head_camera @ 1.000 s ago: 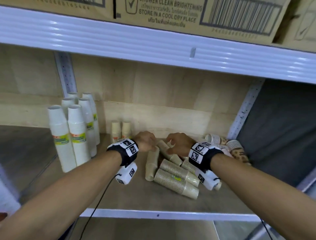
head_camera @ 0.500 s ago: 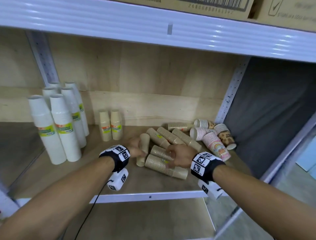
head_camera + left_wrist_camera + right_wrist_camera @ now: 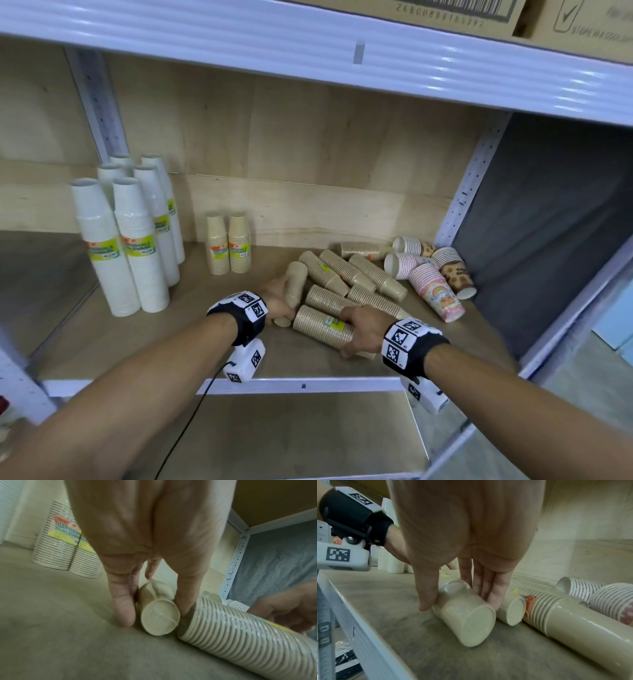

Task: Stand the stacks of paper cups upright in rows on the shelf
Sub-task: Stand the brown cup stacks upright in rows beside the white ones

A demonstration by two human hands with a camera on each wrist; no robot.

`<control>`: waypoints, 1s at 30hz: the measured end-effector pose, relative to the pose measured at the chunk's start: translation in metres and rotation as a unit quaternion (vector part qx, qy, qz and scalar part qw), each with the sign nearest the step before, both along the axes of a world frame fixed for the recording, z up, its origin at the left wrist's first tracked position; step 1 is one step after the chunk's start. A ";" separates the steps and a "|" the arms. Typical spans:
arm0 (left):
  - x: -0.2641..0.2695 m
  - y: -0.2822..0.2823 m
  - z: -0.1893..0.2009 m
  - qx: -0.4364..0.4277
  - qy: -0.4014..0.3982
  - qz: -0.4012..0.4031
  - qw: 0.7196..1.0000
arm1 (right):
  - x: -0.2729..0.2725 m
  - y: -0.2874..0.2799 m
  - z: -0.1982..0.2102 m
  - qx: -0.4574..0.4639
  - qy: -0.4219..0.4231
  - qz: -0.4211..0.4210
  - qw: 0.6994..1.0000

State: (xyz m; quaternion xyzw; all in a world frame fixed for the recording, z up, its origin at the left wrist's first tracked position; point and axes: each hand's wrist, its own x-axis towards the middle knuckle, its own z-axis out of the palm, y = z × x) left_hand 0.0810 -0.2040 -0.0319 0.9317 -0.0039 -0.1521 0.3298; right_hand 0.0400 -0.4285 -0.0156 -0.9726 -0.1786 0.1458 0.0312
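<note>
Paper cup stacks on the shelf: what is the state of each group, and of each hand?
Tall white paper cup stacks: upright, in rows.
Two short tan paper cup stacks: upright, side by side.
Loose tan paper cup stacks: lying down.
Patterned pink and brown cup stacks: lying down.
Left hand: grips a lying tan stack.
Right hand: grips the nearest lying tan stack.

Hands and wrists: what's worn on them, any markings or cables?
Both arms are bare, no sleeves or gloves. The left hand and right hand each have a black wrist strap carrying white blocks with black square-code tags. A thin black cable hangs from the left unit.
</note>
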 end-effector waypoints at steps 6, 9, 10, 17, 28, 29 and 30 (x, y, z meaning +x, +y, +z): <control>0.000 0.010 0.008 0.035 0.023 -0.006 0.999 | 0.000 0.004 0.004 0.000 0.016 0.007 1.000; 0.003 0.016 0.017 0.068 0.015 -0.007 0.998 | 0.004 0.008 0.014 0.007 0.009 0.017 1.000; 0.005 0.019 0.023 0.089 0.008 -0.007 0.996 | 0.006 0.011 0.020 0.007 0.003 0.021 1.000; 0.014 0.040 0.068 0.150 -0.051 0.019 0.987 | 0.026 0.034 0.061 0.047 -0.022 0.040 0.998; 0.018 0.081 0.112 0.082 -0.147 0.034 0.985 | 0.061 0.091 0.095 0.128 -0.064 0.057 0.988; 0.019 0.086 0.114 0.082 -0.151 0.040 0.984 | 0.065 0.097 0.097 0.133 -0.066 0.059 0.987; 0.020 0.091 0.117 0.081 -0.155 0.045 0.984 | 0.068 0.104 0.099 0.131 -0.070 0.064 0.987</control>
